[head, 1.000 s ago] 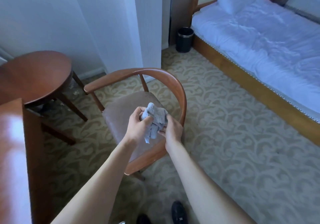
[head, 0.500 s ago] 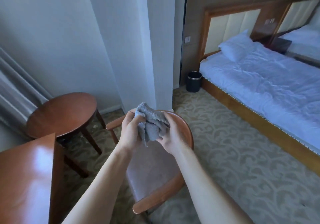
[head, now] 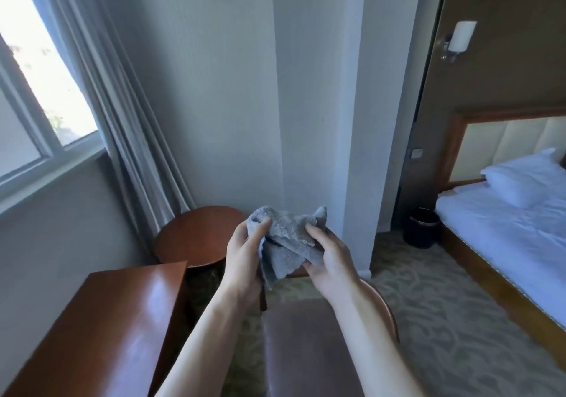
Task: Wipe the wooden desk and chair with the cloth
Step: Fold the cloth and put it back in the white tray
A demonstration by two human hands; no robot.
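Both grips clamp the cloth (head: 288,240): left hand (head: 245,255), right hand (head: 329,258), held above the chair (head: 309,347). Desk (head: 101,329) lies left; round table (head: 199,234) behind; bin (head: 421,227) and bed (head: 505,228) right.

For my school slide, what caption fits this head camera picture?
Both hands, left hand and right hand, hold a grey cloth above the chair.

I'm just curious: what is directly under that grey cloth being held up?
Under the grey cloth, held by the left hand and right hand, lies the chair's padded seat and patterned carpet. The hands and cloth hide the chair's backrest.
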